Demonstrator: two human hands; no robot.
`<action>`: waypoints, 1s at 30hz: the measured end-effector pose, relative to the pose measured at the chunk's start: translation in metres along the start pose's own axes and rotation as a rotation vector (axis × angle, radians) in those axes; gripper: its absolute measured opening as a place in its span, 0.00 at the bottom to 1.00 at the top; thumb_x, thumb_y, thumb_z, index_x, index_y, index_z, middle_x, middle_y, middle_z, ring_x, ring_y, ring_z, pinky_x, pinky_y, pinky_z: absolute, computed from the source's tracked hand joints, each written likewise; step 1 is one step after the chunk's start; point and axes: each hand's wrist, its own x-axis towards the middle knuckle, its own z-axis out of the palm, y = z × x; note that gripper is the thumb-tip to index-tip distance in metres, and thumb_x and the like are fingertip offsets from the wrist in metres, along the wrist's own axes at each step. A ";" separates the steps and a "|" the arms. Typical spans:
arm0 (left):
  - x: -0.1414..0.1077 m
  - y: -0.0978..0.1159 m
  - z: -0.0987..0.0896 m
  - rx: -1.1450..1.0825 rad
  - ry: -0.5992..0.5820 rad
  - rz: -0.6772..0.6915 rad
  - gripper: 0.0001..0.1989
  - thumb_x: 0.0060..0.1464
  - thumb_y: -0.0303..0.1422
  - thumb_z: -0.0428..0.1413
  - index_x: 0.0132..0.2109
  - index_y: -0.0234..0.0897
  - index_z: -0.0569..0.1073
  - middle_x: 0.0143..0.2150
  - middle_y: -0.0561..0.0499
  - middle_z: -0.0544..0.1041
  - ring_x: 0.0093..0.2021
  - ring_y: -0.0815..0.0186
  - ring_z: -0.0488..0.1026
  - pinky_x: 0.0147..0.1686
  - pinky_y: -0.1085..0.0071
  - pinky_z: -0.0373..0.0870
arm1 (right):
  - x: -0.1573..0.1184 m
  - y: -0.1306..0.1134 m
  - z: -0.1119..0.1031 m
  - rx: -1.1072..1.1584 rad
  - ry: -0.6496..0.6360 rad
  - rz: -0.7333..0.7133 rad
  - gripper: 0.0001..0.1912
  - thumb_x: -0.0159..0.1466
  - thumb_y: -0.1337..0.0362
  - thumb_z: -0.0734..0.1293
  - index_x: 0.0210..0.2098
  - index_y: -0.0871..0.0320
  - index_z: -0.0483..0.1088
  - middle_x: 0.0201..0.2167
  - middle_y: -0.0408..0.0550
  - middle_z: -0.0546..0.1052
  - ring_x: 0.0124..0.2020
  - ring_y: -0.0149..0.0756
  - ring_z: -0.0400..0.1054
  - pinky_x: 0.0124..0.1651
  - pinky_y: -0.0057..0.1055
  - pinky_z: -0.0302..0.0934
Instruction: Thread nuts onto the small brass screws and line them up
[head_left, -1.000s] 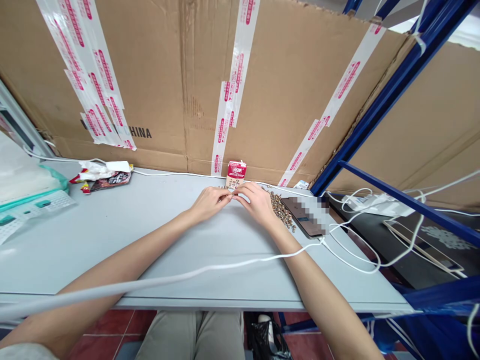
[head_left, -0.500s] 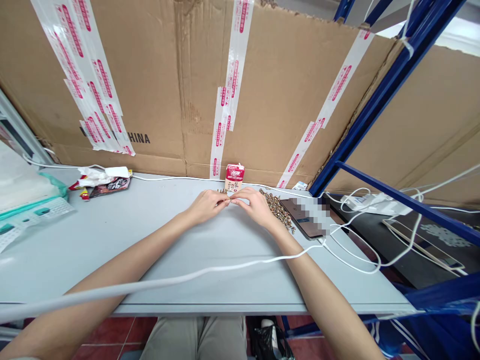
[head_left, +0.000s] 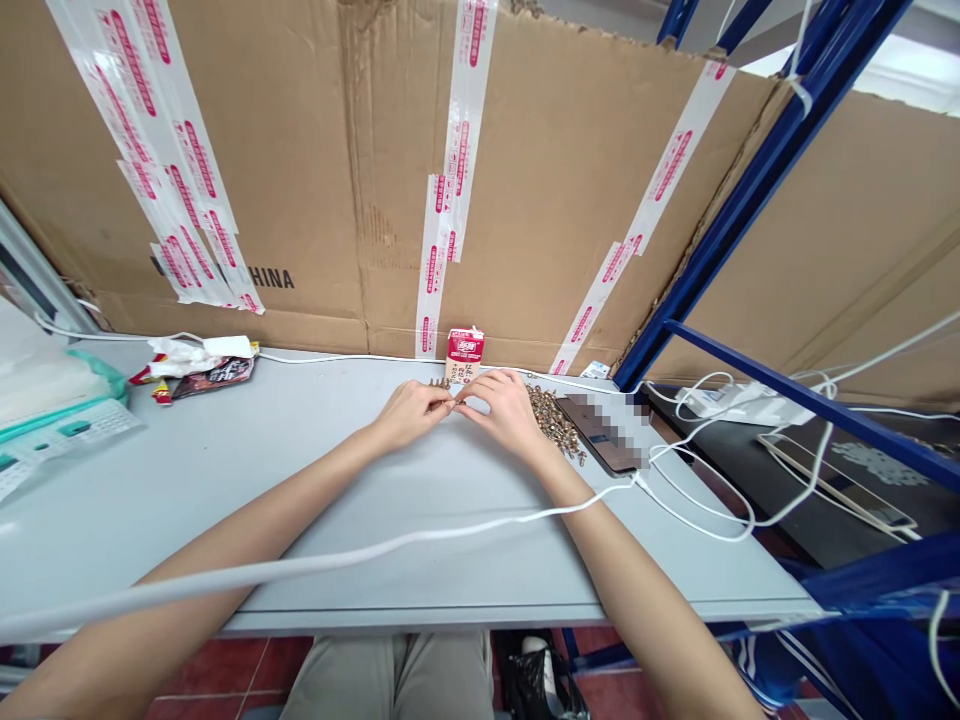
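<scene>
My left hand (head_left: 411, 412) and my right hand (head_left: 504, 408) meet above the table, fingertips nearly touching. Each closes in a pinch around a tiny brass-coloured, screw-like metal part (head_left: 460, 403); most of it is hidden by the fingers. Just behind the left fingers stands a short row of similar metal parts (head_left: 440, 382). A loose pile of small brass-coloured metal parts (head_left: 556, 420) lies right of my right hand, partly covered by it. Directly behind both hands is a red and cream drink carton (head_left: 465, 352), upright.
A phone (head_left: 600, 435) with a white cable (head_left: 480, 524) lies beside the pile; the cable crosses in front of both forearms. Snack wrappers (head_left: 206, 375) are at the back left. A cardboard wall (head_left: 300, 150) backs the grey table (head_left: 337, 540); a blue frame (head_left: 720, 190) rises at right.
The right fingers have opened into a rounder arch, and the small metal part now shows between the fingertips. My view has shifted slightly; the carton and pile stay put.
</scene>
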 end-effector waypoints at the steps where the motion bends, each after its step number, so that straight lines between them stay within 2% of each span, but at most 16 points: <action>1: 0.000 -0.001 0.000 0.012 0.002 0.018 0.15 0.57 0.34 0.44 0.30 0.37 0.74 0.22 0.53 0.71 0.23 0.69 0.64 0.26 0.74 0.53 | 0.001 0.002 0.000 0.073 -0.018 0.030 0.12 0.62 0.55 0.61 0.35 0.55 0.73 0.36 0.46 0.77 0.43 0.36 0.65 0.49 0.35 0.50; 5: -0.001 -0.004 0.001 0.060 0.001 0.074 0.16 0.58 0.34 0.43 0.34 0.37 0.75 0.27 0.50 0.75 0.28 0.67 0.68 0.28 0.74 0.55 | 0.002 0.012 0.003 0.352 -0.092 0.093 0.12 0.60 0.56 0.63 0.34 0.55 0.75 0.35 0.45 0.78 0.40 0.35 0.68 0.46 0.32 0.55; 8: -0.002 -0.005 0.002 0.098 -0.021 0.105 0.16 0.58 0.33 0.43 0.35 0.37 0.74 0.30 0.49 0.76 0.30 0.65 0.70 0.29 0.74 0.56 | 0.001 0.015 0.008 0.413 -0.092 0.104 0.10 0.59 0.58 0.64 0.32 0.56 0.75 0.34 0.45 0.78 0.38 0.34 0.69 0.45 0.31 0.57; 12: -0.001 -0.006 0.002 0.089 -0.023 0.100 0.16 0.58 0.33 0.43 0.34 0.37 0.75 0.29 0.49 0.76 0.29 0.66 0.69 0.29 0.74 0.56 | 0.000 0.009 0.008 0.290 -0.049 0.085 0.09 0.59 0.58 0.65 0.32 0.55 0.75 0.33 0.45 0.78 0.39 0.34 0.68 0.47 0.33 0.54; 17: 0.001 -0.007 -0.002 0.006 -0.017 0.025 0.15 0.56 0.34 0.45 0.29 0.37 0.74 0.20 0.53 0.70 0.21 0.70 0.63 0.25 0.75 0.52 | 0.000 -0.004 0.002 0.037 0.037 0.002 0.10 0.62 0.58 0.62 0.36 0.53 0.73 0.38 0.45 0.77 0.44 0.35 0.65 0.57 0.41 0.41; 19: 0.002 -0.007 -0.004 -0.012 -0.011 0.017 0.15 0.56 0.34 0.45 0.28 0.37 0.73 0.19 0.54 0.69 0.20 0.70 0.61 0.24 0.75 0.51 | 0.000 -0.006 0.001 0.040 0.033 0.014 0.10 0.62 0.57 0.62 0.37 0.53 0.72 0.39 0.45 0.76 0.45 0.36 0.64 0.58 0.41 0.40; 25: 0.000 -0.004 -0.003 -0.025 -0.005 0.050 0.15 0.57 0.34 0.45 0.30 0.38 0.74 0.21 0.54 0.71 0.21 0.69 0.63 0.25 0.75 0.52 | 0.000 0.003 0.008 0.248 -0.058 0.125 0.12 0.61 0.55 0.62 0.37 0.53 0.73 0.39 0.44 0.76 0.44 0.34 0.65 0.54 0.37 0.47; 30: 0.000 -0.004 0.002 0.004 -0.040 0.078 0.15 0.57 0.34 0.44 0.30 0.38 0.74 0.24 0.52 0.73 0.25 0.68 0.65 0.27 0.75 0.52 | 0.001 0.006 0.003 0.111 -0.071 0.039 0.11 0.61 0.57 0.62 0.31 0.54 0.74 0.33 0.44 0.77 0.40 0.35 0.67 0.56 0.40 0.43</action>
